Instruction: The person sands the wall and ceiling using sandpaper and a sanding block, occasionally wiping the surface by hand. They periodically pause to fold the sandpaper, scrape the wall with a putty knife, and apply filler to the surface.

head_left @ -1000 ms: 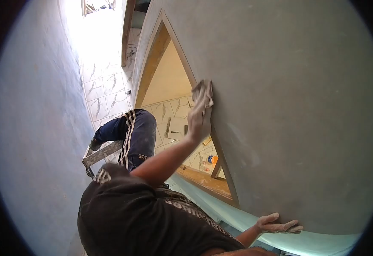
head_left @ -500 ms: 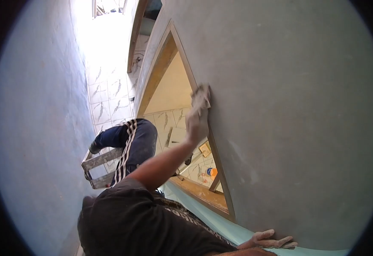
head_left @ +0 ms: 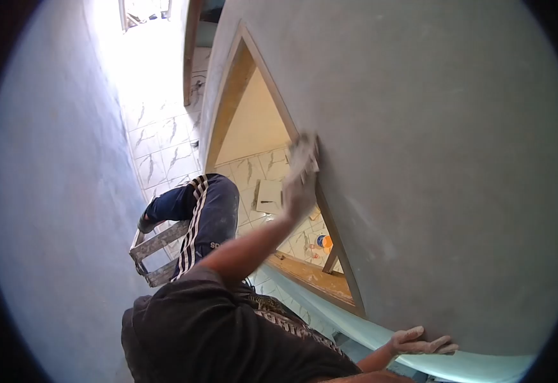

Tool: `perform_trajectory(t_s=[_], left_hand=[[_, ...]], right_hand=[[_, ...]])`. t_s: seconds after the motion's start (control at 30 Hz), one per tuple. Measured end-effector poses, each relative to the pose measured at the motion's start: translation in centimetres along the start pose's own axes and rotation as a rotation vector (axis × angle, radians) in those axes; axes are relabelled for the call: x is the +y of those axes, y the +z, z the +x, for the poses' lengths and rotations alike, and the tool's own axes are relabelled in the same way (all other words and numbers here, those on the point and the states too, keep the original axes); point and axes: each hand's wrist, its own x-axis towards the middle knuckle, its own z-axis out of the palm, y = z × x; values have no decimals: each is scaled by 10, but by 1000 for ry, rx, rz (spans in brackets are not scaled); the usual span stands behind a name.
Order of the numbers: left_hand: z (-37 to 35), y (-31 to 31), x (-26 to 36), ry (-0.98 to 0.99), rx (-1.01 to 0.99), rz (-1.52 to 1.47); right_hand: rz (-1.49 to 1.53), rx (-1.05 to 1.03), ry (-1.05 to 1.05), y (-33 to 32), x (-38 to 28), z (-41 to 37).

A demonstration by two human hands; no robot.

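My left hand (head_left: pixel 301 182), dusty and blurred by motion, presses against the grey wall (head_left: pixel 445 172) beside the wooden frame (head_left: pixel 277 102) of an opening. Under its fingers is a thin flat piece that looks like sandpaper (head_left: pixel 315 162), mostly hidden by the hand. Down at the lower right, my right hand (head_left: pixel 419 342) lies against the bottom of the same wall with its fingers stretched out, holding nothing. Pale dust smears mark the grey surface to the right of the frame.
My leg (head_left: pixel 218 207) in striped trousers is braced on a ladder (head_left: pixel 157 246) at the left. A bluish wall (head_left: pixel 55 191) rises behind it. Through the opening show a tiled floor, a pale board (head_left: pixel 269 196) and an orange-and-blue container (head_left: pixel 323 242).
My left hand has slid a little along the frame's edge, farther from its pointed top. My right hand stays against the wall. The whole view has shifted slightly.
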Motion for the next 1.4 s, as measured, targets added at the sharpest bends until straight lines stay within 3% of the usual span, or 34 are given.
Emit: perform_trajectory(t_s=[0.1,0.17,0.23,0.27,0.37,0.4,0.47,0.57,0.63,0.7,0.73,0.77,0.87,0.9,0.93,1.0,1.03,1.1,1.17,1.2,1.23,1.27,1.3,1.37,1.4], left_hand=[[138,-21,-30,-114,122,-249],[156,-26,-36,-143,191,10],[126,-8,-17,362,334,42],[73,5,-12,311,228,-155],[-70,26,-7,280,-64,-81],[-82,25,-13,284,-112,-71],[-21,12,-2,301,1,-29],[95,-2,-10,178,174,-107],[51,15,-23,193,154,-91],[-16,23,-7,421,103,48],[-53,14,11,513,-38,110],[-102,9,0,380,-346,-158],[-177,-37,12,294,-806,-200],[-183,-47,17,288,-838,-209],[-186,-54,20,-192,-987,-544],[-166,-77,55,-314,-1089,-495],[-163,-86,48,-100,-1130,-301],[-145,-95,53,-790,-1340,-836],[-148,-90,52,-806,-1333,-861],[-147,-89,55,-820,-1306,-882],[-149,-91,56,-829,-1315,-884],[-150,-90,60,-742,-1270,-729],[-150,-90,68,-653,-1222,-577],[-152,-90,76,-704,-1148,-584],[-154,-91,60,-674,-1086,-574]], right_hand=[[-27,-5,-38,1,0,9],[-36,9,-18,-4,-2,8],[-30,30,-49,-4,0,12],[-23,22,-47,-7,-1,12],[18,47,-31,1,-2,8],[44,42,-35,1,2,7],[50,41,-39,2,2,8],[26,10,-57,-4,-5,11],[0,6,-64,-6,0,11],[31,37,-61,0,0,7],[31,44,-46,2,-5,7],[28,37,-55,2,-8,11],[36,-12,-53,-7,-7,17],[52,-27,-33,-7,-8,14],[212,-16,-7,-6,-11,2],[567,-10,-60,-4,-29,-52],[897,-221,-53,-18,-59,-45],[1523,-651,188,-46,-120,-33],[2153,-923,660,-48,-136,-34],[2144,-916,669,-46,-137,-31],[1955,-899,487,-47,-140,-29],[1759,-879,314,-47,-140,-27],[1748,-883,326,-48,-139,-27],[1519,-706,351,-52,-129,-27],[1279,-565,121,-54,-110,-17]])
